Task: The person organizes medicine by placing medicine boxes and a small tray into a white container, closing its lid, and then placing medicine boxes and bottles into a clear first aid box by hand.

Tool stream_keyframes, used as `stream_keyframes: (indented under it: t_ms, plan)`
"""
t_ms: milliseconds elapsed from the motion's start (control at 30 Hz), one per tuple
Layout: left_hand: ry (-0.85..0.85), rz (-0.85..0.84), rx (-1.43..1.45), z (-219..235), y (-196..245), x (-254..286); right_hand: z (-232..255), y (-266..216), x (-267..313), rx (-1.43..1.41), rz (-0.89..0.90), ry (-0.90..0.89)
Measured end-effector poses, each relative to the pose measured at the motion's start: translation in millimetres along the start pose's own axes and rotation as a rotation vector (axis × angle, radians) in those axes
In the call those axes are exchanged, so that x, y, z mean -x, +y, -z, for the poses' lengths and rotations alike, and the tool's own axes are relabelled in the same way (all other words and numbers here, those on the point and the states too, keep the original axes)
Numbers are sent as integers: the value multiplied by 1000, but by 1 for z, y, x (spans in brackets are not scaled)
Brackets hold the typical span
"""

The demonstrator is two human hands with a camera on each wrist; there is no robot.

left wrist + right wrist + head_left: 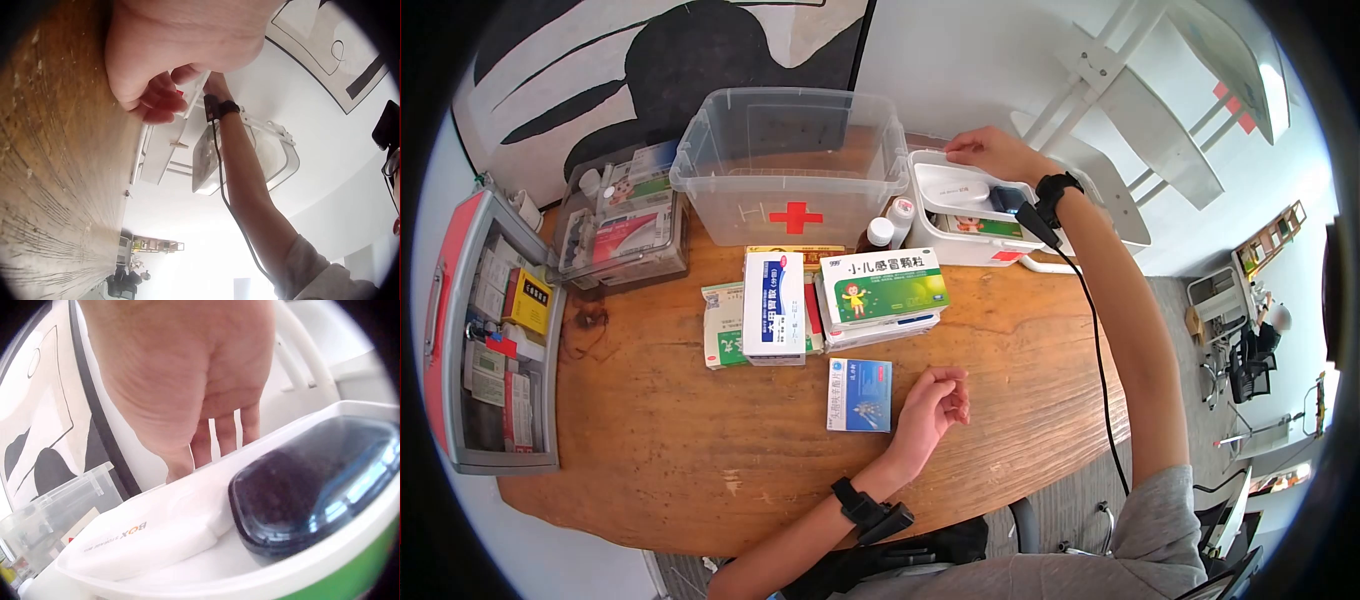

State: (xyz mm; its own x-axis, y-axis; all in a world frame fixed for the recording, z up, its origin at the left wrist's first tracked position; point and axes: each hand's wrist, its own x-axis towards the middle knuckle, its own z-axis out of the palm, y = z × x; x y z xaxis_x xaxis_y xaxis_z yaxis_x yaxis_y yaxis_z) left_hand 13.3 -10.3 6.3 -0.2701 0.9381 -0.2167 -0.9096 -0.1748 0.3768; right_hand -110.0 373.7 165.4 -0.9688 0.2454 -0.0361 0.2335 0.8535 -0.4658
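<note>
My right hand (pixel 1000 155) is at the far rim of a white inner tray (pixel 250 575) in a white box (pixel 970 248); its fingertips pass behind that rim in the right wrist view. A white case (pixel 156 540) and a dark glossy case (pixel 312 487) lie in the tray. Beneath its near side shows a green box (pixel 990 226). My left hand (pixel 927 415), loosely curled and holding nothing, rests on the wooden table beside a blue and white medicine box (pixel 860 396).
Stacked medicine boxes (pixel 885 285) stand mid-table, two bottles (pixel 880 233) behind them. A large clear bin (pixel 790 190) with a red cross is at the back. Leftward are a filled clear container (pixel 620 240) and an upright red-grey cabinet (pixel 500 350). A black cable (pixel 1100 350) runs along my right arm.
</note>
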Motion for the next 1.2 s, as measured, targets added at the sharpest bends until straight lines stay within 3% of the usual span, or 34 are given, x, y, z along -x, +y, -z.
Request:
stream_keyframes:
  t_ms: [200, 267, 367, 533, 600, 733, 833, 933, 1000, 1033, 1100, 1200]
  plan:
    - [-4, -1, -13, 1, -1, -1, 12, -24, 4, 61, -63, -100]
    - [-3, -1, -18, 2, 0, -2, 22, -37, -8, -8, -353, -192]
    - [27, 16, 22, 2, -2, 0, 19, -7, -40, 7, -339, -170]
    - [-13, 15, 75, 6, -5, -2, 12, 17, -89, 391, -191, -274]
    - [-39, 34, 82, 8, -5, -3, 8, 9, -92, 432, -368, -251]
    - [-37, 61, 86, 6, -2, -1, -3, 57, -129, 438, -300, -344]
    - [-49, 73, 95, 7, -1, -2, 3, 52, -134, 405, -320, -365]
    - [-54, 78, 90, 9, -2, -4, 15, 57, -136, 487, -222, -322]
    - [-51, 71, 88, 7, 0, -2, 37, 49, -126, 364, -120, -145]
    - [-47, 58, 88, 6, 1, -2, 46, 44, -121, 371, -130, -141]
    - [-36, 61, 89, 6, -1, -3, 63, 29, -106, 361, -58, 120]
    - [-15, 57, 48, 5, 1, -3, 88, -6, -77, 410, -12, 211]
